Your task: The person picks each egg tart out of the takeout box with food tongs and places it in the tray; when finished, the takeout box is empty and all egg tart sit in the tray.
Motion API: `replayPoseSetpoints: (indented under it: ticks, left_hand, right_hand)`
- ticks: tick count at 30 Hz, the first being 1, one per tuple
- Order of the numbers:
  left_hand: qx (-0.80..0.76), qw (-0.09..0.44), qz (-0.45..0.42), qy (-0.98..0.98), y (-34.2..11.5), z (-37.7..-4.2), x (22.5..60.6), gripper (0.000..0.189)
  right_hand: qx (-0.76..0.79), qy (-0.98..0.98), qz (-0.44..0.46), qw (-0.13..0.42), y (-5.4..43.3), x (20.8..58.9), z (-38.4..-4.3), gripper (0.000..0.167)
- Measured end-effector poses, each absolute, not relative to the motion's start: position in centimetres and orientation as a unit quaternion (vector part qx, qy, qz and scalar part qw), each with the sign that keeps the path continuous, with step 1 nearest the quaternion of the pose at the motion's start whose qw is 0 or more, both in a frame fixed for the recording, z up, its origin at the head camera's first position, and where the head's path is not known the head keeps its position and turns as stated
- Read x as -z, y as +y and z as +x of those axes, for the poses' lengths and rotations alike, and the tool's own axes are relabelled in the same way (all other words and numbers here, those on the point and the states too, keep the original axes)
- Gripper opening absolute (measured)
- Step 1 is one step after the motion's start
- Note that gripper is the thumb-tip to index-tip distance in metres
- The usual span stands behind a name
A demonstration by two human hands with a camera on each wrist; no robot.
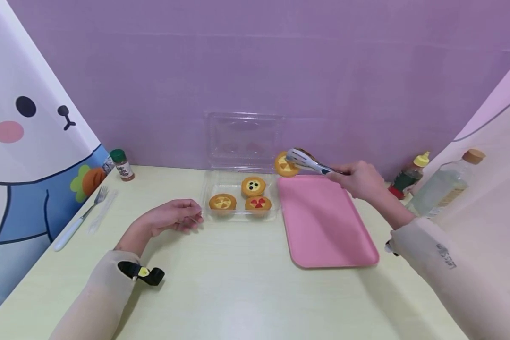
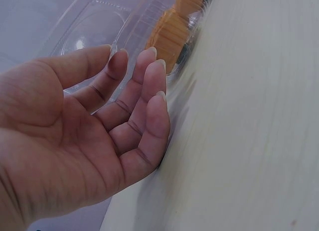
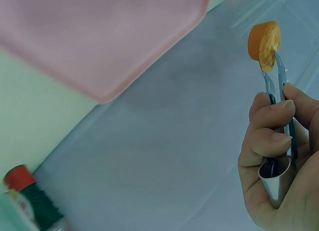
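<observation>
My right hand [image 1: 359, 179] grips metal tongs [image 1: 308, 160], their tips clamped on an egg tart [image 1: 284, 165] with a yellow wedge-pattern top. The tart is held in the air near the far left corner of a pink tray [image 1: 327, 222]; the right wrist view shows it tilted on its side between the tong tips [image 3: 280, 71]. A clear plastic container [image 1: 242, 219] with its lid [image 1: 244, 141] raised holds a wedge-topped tart [image 1: 223, 203], a black-dotted tart [image 1: 253, 187] and a red-topped tart [image 1: 258, 204]. At its left edge my left hand [image 1: 174, 217] pinches the rim between thumb and index fingertip [image 2: 118, 59], other fingers loosely curled.
A green-capped spice jar [image 1: 122, 165], a fork [image 1: 82, 217] and a clear wrapped strip [image 1: 103, 211] are at the left. On the right stand a yellow-capped sauce bottle [image 1: 410, 174] and a corked clear bottle [image 1: 446, 184]. A purple backdrop [image 1: 255, 71] rises behind the table.
</observation>
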State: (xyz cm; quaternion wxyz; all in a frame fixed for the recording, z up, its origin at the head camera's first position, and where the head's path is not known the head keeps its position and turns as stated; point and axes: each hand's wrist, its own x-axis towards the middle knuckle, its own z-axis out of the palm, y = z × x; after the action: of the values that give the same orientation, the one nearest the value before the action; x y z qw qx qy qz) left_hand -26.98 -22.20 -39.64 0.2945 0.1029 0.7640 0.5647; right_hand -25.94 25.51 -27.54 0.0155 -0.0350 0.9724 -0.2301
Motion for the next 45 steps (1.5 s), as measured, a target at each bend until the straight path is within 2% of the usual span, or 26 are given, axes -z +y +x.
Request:
replayPoseSetpoints:
  ticks: [11,31,45]
  left_hand:
    - [-0.563,0.296,0.098,0.765,-22.4,-26.9,39.9,0.036]
    - [-0.565,0.295,0.101,0.764,-22.2,-27.0,39.8,0.035]
    - [-0.569,0.298,0.098,0.761,-22.1,-27.1,39.7,0.031]
  right_hand:
    - [0.238,0.970,-0.014,0.040,28.9,30.3,-25.8,0.050]
    - [0.314,0.946,-0.001,0.084,28.7,34.3,-27.2,0.041]
    - [0.315,0.944,-0.019,0.099,28.8,34.8,-27.7,0.046]
